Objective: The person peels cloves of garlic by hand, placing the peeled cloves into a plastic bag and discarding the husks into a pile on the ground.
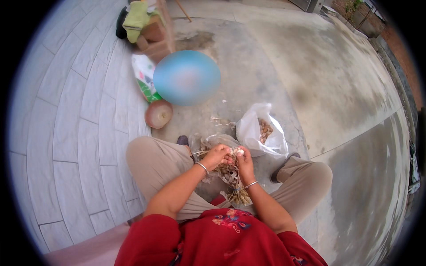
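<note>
Between my knees, my right hand [245, 164] holds a whitish garlic bulb [239, 151] with its fingers and thumb. My left hand [217, 158] is close beside it, its fingers curled and pinching at the bulb's stem side; what lies inside those fingers is partly hidden. Below both hands lies a heap of dried garlic [228, 173] with papery skins and stalks, partly on clear plastic. A tied bundle of dry stalks [240, 196] points towards me. Just ahead to the right, an open white plastic bag [249, 133] contains several brownish garlic pieces [266, 130].
Loose stalk scraps [219, 121] lie on the concrete floor [259, 79]. Ahead left are a blurred blue round object [187, 78], a reddish rounded object [158, 114] and a printed bag [145, 78]. A cardboard box [154, 33] with a green cloth [135, 20] stands beyond, beside grey tiles [90, 133].
</note>
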Action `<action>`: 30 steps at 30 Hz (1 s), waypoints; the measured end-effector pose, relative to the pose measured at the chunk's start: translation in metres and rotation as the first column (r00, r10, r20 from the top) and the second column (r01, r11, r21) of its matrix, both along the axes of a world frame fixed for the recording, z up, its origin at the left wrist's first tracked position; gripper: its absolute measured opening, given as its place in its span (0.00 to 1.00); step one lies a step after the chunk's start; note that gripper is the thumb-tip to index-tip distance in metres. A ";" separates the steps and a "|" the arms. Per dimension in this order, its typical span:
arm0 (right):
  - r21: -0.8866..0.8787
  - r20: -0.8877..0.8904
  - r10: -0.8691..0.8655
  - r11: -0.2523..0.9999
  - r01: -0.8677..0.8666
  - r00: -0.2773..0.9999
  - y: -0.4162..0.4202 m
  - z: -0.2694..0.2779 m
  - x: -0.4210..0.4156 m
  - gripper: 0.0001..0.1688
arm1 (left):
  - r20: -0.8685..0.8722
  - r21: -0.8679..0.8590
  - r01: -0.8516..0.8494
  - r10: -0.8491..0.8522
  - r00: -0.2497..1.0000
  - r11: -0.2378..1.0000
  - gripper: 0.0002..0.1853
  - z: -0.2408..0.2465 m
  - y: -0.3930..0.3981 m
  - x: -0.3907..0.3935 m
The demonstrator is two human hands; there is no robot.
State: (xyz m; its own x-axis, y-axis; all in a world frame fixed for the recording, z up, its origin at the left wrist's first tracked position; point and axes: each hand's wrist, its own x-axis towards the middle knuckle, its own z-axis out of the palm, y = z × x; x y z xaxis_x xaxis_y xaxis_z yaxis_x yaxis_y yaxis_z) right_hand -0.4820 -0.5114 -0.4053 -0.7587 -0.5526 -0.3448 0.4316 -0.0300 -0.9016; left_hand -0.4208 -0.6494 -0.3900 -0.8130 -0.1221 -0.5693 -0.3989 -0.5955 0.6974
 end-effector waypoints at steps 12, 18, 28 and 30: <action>0.141 -0.146 0.139 0.983 -0.119 0.979 0.002 -0.009 0.005 0.17 | 0.008 0.045 -0.064 0.064 0.998 0.997 0.10 -0.020 -0.013 0.004; 0.243 -0.238 0.194 0.961 -0.135 0.952 0.004 -0.017 0.008 0.19 | 0.035 0.116 -0.085 0.082 0.996 0.990 0.14 -0.017 -0.011 0.004; 0.331 -0.441 0.210 0.942 -0.060 0.873 0.005 -0.055 0.008 0.17 | 0.079 -0.030 -0.086 0.088 0.993 0.996 0.27 -0.025 -0.003 0.004; 0.327 -0.391 0.233 0.939 -0.102 0.890 0.003 -0.048 0.012 0.17 | 0.074 -0.004 -0.097 0.097 0.992 0.995 0.28 -0.027 -0.006 0.008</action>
